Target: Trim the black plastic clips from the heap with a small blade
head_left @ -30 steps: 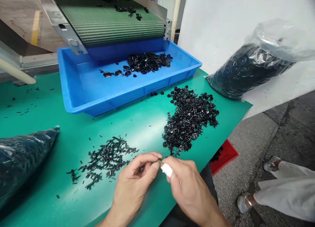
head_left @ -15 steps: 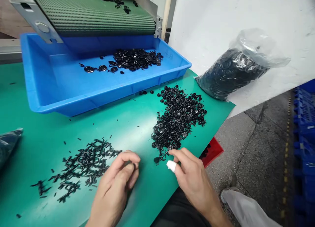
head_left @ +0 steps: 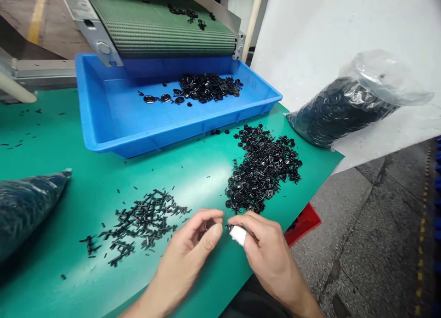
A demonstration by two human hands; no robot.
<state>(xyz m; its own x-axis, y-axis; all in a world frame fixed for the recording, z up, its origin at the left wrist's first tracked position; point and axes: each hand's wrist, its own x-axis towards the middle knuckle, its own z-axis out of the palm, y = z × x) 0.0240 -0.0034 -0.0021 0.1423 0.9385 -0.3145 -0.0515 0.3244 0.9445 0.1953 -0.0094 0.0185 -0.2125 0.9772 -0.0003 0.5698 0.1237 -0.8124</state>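
Note:
My left hand (head_left: 193,244) is curled with the thumb near the fingertips. Something dark shows inside the curl, too hidden to name. Close beside it, my right hand (head_left: 267,247), with a white wrapping on the thumb, pinches a small black plastic part (head_left: 229,227). The two hands' fingertips are a small gap apart. Just beyond them lies a heap of black round parts with thin stems (head_left: 265,164). To the left of my left hand is a looser pile of black stick-like pieces (head_left: 146,224), some of them branched.
A blue tray (head_left: 138,136) holding black parts stands under the end of a green conveyor belt (head_left: 165,33). Filled plastic bags lie at the right (head_left: 344,109) and left (head_left: 27,207). A red bin (head_left: 306,224) sits below the green table's (head_left: 193,166) right edge.
My right hand has moved from the heap's near edge toward my left hand, a small black part now in its pinch. My left thumb has straightened. The view has shifted left.

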